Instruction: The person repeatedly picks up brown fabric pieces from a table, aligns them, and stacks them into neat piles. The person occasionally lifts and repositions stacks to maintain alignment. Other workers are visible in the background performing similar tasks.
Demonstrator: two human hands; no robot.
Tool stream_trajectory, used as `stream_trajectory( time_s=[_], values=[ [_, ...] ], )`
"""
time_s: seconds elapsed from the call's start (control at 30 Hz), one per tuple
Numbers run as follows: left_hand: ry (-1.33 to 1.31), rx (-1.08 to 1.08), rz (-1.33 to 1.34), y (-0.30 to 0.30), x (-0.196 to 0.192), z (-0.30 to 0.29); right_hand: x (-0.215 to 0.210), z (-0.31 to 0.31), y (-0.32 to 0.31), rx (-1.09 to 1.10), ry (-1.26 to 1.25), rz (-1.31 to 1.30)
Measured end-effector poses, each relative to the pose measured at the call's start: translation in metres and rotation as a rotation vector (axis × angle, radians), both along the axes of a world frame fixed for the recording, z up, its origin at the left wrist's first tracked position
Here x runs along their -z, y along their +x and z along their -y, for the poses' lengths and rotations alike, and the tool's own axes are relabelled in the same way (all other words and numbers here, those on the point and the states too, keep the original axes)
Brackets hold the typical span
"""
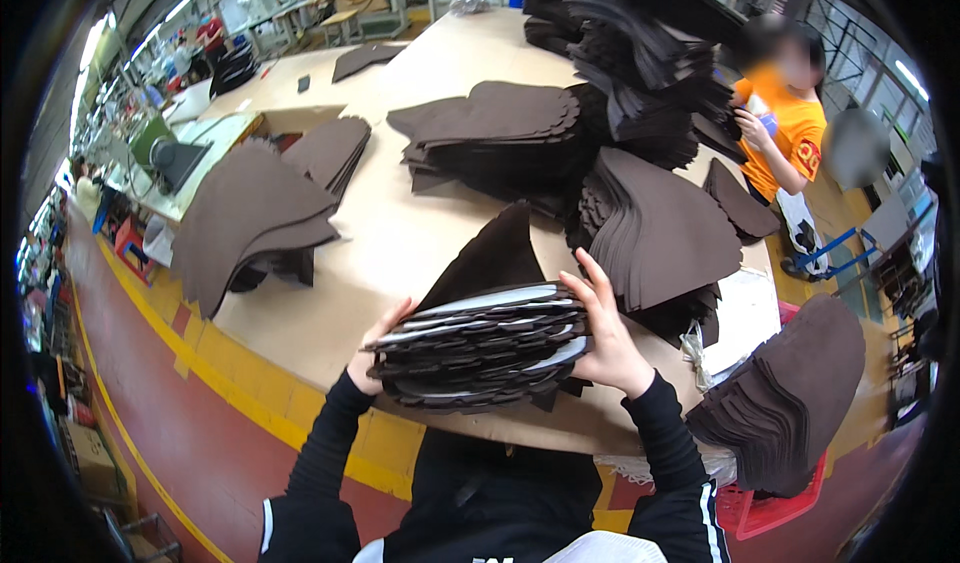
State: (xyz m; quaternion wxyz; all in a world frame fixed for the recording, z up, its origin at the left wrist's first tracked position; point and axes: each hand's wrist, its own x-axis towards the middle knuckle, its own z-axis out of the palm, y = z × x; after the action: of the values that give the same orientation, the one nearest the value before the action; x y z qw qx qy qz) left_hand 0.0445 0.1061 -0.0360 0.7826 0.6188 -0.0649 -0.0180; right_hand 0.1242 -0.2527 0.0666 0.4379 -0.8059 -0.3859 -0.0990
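Observation:
Between my hands stands a thick stack of dark brown cut fabric pieces with pale layers among them, near the table's front edge. My left hand presses against its left end, the thumb side uppermost. At the right end my right hand grips the stack, fingers reaching up along its side. Behind it a dark curved piece sticks up. Whether the stack rests fully on the table is hidden.
More brown stacks lie on the left, behind and at right. A tall dark pile rises at the back. One stack sits over a red crate. A person in orange stands at the far right.

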Motion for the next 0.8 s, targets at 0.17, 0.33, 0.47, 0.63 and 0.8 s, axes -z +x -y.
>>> stream_trajectory(
  time_s=[0.17,0.33,0.47,0.63,0.8],
  values=[
    [-0.078,-0.101,0.045,-0.022,0.032,-0.012,-0.009,-0.018,0.003,-0.058,0.034,0.152],
    [0.159,-0.201,0.183,-0.012,0.052,-0.041,-0.024,-0.054,-0.013,-0.186,0.077,0.226],
    [0.293,-0.207,0.242,-0.007,0.06,-0.059,-0.04,-0.057,-0.011,-0.151,0.071,0.265],
    [0.406,-0.204,0.305,-0.016,0.066,-0.084,-0.026,-0.047,0.026,-0.264,0.127,-0.197],
    [0.685,-0.292,0.354,-0.005,0.084,-0.121,-0.016,-0.057,0.015,-0.225,0.115,0.024]
  ],
)
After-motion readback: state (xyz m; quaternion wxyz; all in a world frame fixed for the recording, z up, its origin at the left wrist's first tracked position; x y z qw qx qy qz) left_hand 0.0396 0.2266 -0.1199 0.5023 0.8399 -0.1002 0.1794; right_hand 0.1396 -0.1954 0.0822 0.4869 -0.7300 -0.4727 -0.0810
